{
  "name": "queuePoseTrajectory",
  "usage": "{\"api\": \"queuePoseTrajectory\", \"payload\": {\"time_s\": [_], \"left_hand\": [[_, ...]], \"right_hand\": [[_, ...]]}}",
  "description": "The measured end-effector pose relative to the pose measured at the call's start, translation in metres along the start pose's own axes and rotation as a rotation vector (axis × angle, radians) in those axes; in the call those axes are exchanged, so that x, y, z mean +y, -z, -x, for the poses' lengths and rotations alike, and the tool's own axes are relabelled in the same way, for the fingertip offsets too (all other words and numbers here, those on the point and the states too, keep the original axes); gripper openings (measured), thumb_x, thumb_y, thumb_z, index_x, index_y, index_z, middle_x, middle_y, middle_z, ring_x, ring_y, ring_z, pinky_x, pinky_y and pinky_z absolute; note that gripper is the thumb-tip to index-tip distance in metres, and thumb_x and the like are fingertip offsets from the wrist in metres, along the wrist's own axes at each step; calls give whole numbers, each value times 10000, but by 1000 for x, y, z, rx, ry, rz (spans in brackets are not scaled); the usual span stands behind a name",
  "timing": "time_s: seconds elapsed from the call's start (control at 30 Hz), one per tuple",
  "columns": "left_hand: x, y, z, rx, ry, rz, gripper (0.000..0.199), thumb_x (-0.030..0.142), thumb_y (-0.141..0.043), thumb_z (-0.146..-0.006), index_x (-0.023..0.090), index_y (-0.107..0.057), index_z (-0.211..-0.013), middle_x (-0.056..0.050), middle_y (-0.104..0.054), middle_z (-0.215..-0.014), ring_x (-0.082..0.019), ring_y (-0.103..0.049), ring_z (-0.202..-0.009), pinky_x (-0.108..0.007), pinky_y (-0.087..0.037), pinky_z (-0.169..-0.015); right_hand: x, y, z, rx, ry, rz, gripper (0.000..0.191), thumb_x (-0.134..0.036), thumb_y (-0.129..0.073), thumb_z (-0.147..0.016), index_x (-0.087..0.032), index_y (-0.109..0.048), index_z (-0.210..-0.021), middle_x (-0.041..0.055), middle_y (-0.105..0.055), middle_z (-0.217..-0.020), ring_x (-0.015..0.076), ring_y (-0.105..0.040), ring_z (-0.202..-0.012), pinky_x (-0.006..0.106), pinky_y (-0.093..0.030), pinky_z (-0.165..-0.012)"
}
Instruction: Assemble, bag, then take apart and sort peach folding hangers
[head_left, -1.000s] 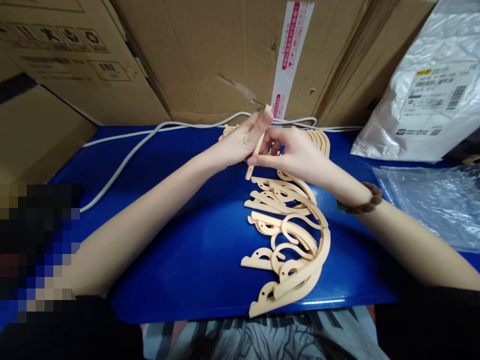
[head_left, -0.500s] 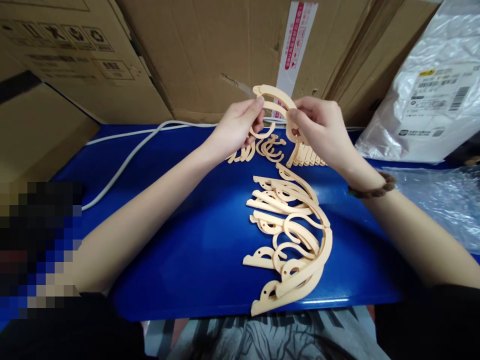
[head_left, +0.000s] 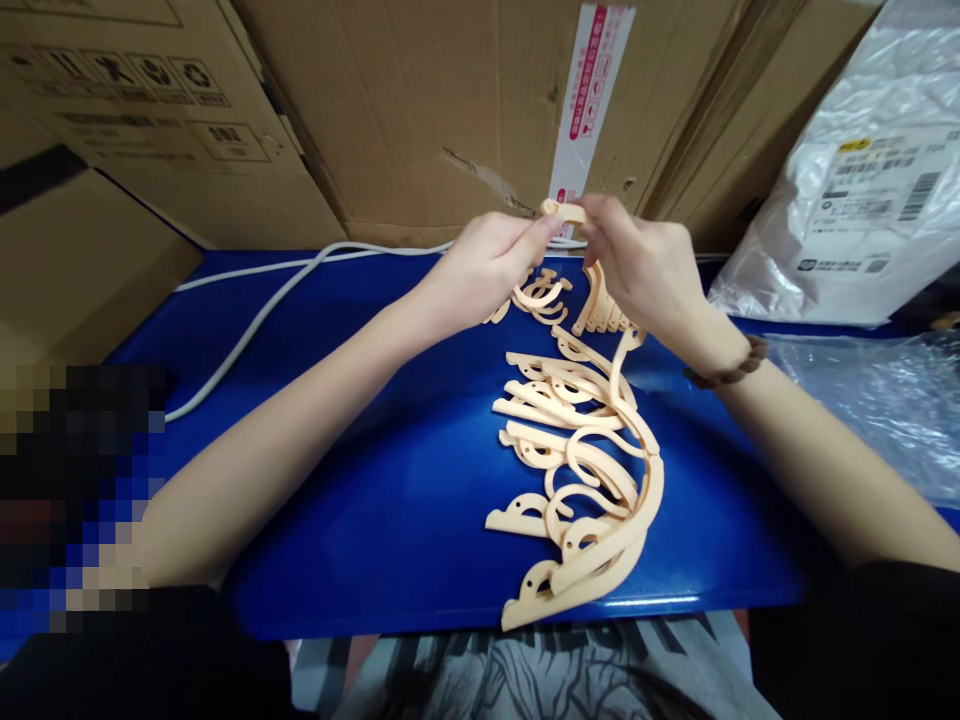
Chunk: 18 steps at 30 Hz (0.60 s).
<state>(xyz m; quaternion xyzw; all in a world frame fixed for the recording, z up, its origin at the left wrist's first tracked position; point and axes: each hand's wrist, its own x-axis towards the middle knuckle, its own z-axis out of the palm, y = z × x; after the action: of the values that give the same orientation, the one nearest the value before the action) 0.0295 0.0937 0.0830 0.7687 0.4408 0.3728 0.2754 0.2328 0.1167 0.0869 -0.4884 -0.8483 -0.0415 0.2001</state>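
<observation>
A beige curved plastic part is held up between both hands in front of the cardboard. My left hand pinches its left end. My right hand grips its right end, and a slim arm of the part seems to hang below that hand. Palm and fingers hide much of it. Nearer me, a pile of beige hanger-like pieces lies on the blue table. Behind it sit small curved hooks and a row of slim pieces, partly covered by my right hand.
Cardboard boxes stand along the back and left. A white plastic parcel leans at the back right, with clear plastic wrap before it. A white cable runs across the left side.
The held part has turned, showing a narrower outline at the top and reaching lower by the right hand. My left hand has shifted right, closer to my right hand.
</observation>
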Motion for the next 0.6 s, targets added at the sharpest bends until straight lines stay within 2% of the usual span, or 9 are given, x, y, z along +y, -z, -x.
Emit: {"api": "queuePoseTrajectory", "payload": {"time_s": [0.07, 0.2, 0.3, 0.4, 0.5, 0.6], "left_hand": [[2, 2, 1, -14, -3, 20, 515, 376, -390, -1068, 220, -361, -578, 3, -380, -564, -139, -474, -571, -285, -387, -583], [10, 6, 1, -100, 66, 171, 565, 451, -380, -1068, 235, -339, -547, 13, -344, -516, -111, -361, -470, -296, -342, -528], [21, 10, -2, -129, 162, 244, 575, 483, -359, -1077, 231, -273, -567, 30, -294, -548, -94, -354, -488, -282, -337, -565], [31, 9, -7, -133, 235, 238, 533, 392, -312, -1099, 225, -261, -596, 44, -238, -574, -84, -380, -522, -273, -330, -623], [31, 0, -14, -65, 175, 41, 536, 325, -319, -1103, 217, -293, -579, 23, -285, -564, -109, -433, -564, -294, -359, -649], [25, -10, -16, 21, 34, -275, 505, 341, -307, -1103, 206, -492, -652, -38, -475, -628, -212, -597, -719, -355, -413, -736]], "right_hand": [[0, -2, 1, -31, -4, 81, 526, -390, -265, -1077, -209, -510, -1507, 146, -745, -1183, 329, -701, -1043, 416, -490, -842], [0, 5, 2, -29, 22, 212, 506, -333, -257, -1080, -276, -486, -1528, 122, -715, -1260, 321, -685, -1064, 405, -488, -848], [-1, 12, 2, 19, 50, 309, 534, -314, -187, -1090, -260, -472, -1538, 148, -650, -1364, 339, -660, -1143, 407, -494, -845], [-2, 10, 0, -14, 50, 350, 577, -265, -143, -1071, -245, -367, -1602, 169, -602, -1430, 335, -675, -1099, 411, -515, -800], [1, 5, -4, -78, 18, 312, 580, -199, -229, -1012, -199, -394, -1569, 184, -640, -1372, 351, -688, -1031, 454, -521, -793], [6, 6, -6, -85, 28, 85, 407, -247, -337, -991, -178, -599, -1296, 147, -734, -1061, 311, -685, -894, 453, -509, -804]]}}
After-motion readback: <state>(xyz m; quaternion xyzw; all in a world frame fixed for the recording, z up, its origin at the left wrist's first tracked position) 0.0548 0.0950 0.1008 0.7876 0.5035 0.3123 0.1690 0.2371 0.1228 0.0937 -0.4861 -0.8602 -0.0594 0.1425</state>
